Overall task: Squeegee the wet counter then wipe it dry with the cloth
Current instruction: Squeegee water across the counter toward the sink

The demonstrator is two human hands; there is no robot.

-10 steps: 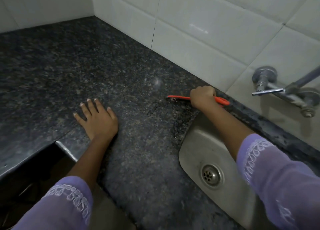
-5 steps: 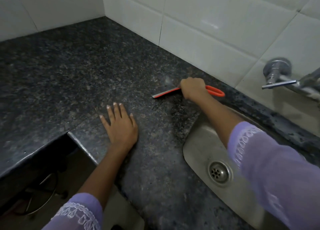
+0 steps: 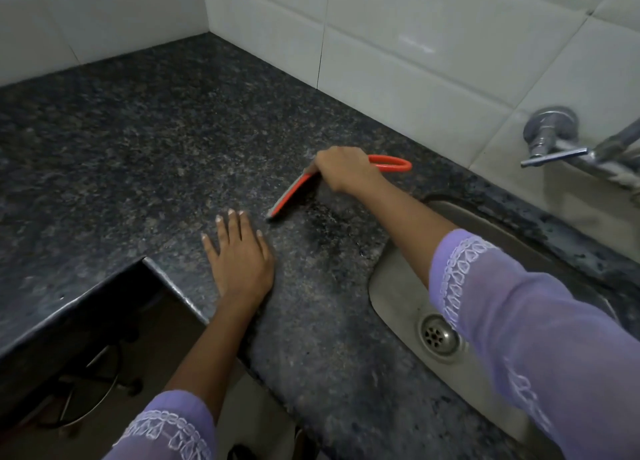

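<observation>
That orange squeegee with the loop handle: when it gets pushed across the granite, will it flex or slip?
The orange squeegee looks like thin, probably light plastic, so it may flex. The right hand grips it near the blade, which should steady it. The dark wet patch on the speckled granite counter may let it glide.

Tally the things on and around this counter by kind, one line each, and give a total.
Hands: 2, left hand flat on the counter, right hand gripping the squeegee
Squeegees: 1, orange squeegee
Sinks: 1, steel sink
Taps: 1, wall tap
Cloths: 0 in view
Total: 5
</observation>
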